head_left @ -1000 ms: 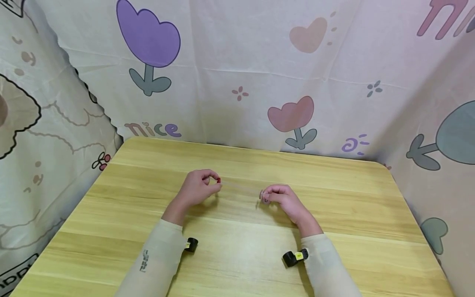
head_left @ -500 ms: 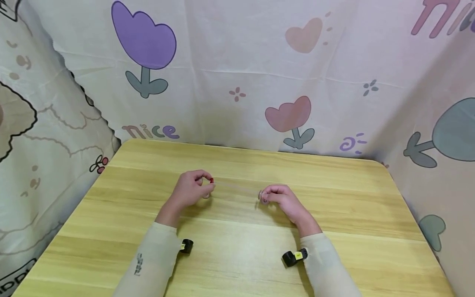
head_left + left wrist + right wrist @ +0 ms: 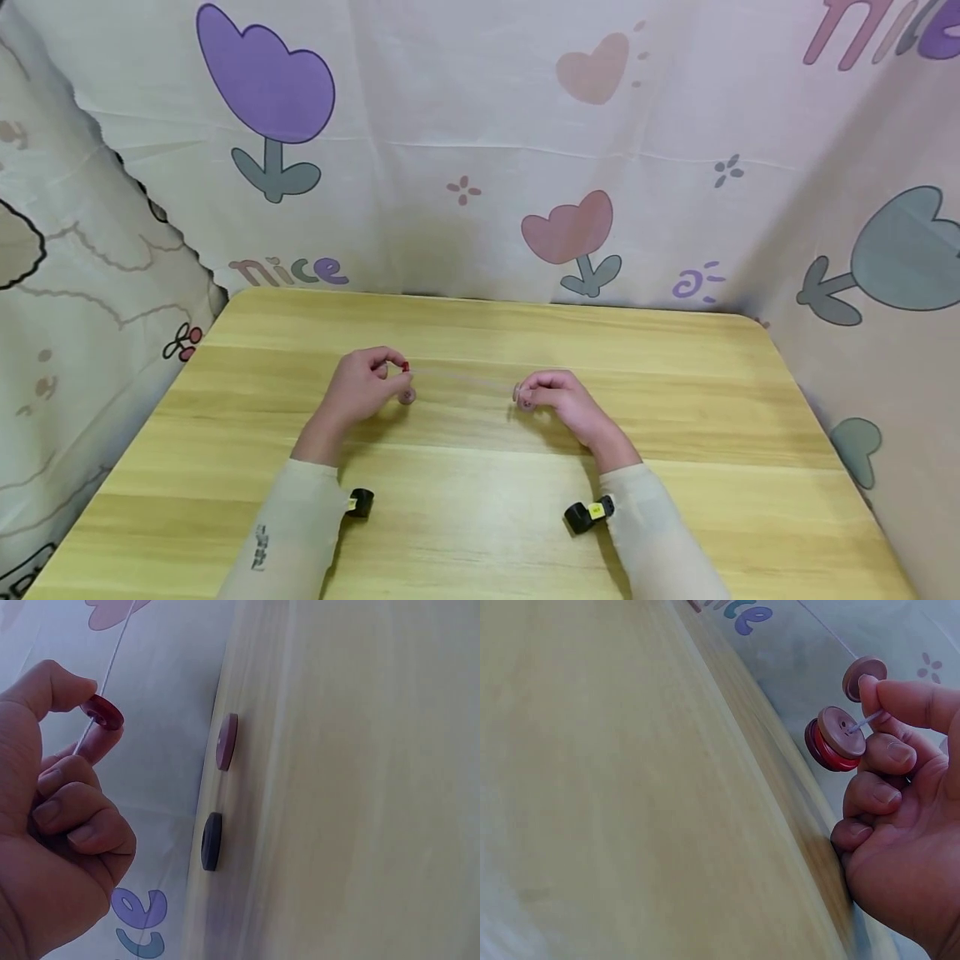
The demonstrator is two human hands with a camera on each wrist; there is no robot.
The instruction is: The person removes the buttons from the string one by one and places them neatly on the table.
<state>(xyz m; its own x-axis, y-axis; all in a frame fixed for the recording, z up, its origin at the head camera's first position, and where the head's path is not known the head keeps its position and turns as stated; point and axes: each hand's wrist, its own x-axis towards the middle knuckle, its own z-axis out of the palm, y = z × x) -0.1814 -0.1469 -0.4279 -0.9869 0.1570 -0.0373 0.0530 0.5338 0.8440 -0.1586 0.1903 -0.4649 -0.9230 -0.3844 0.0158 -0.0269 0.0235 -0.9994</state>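
My left hand (image 3: 356,387) pinches a red button (image 3: 105,712) between thumb and index finger, its other fingers curled in. A thin white string (image 3: 118,649) runs through that button and stretches across to my right hand (image 3: 566,404). There, thumb and index finger pinch the string, with a mauve button (image 3: 870,675) at the fingertips. Below them, another mauve button (image 3: 843,729) and red buttons (image 3: 829,750) hang stacked on the string's other end. Near my left hand, a pinkish button (image 3: 227,742) and a dark button (image 3: 211,841) appear over the tabletop in the left wrist view.
Both hands are over a light wooden table (image 3: 480,517) with rounded far corners. A printed cloth (image 3: 420,108) hangs behind it and along the sides. Black wrist cameras (image 3: 362,503) stick out from both cuffs.
My left hand has drifted left with the red button, widening the span of string. A pinkish button beside its thumb has come into sight. The right hand stays nearly in place; the head view has shifted slightly.
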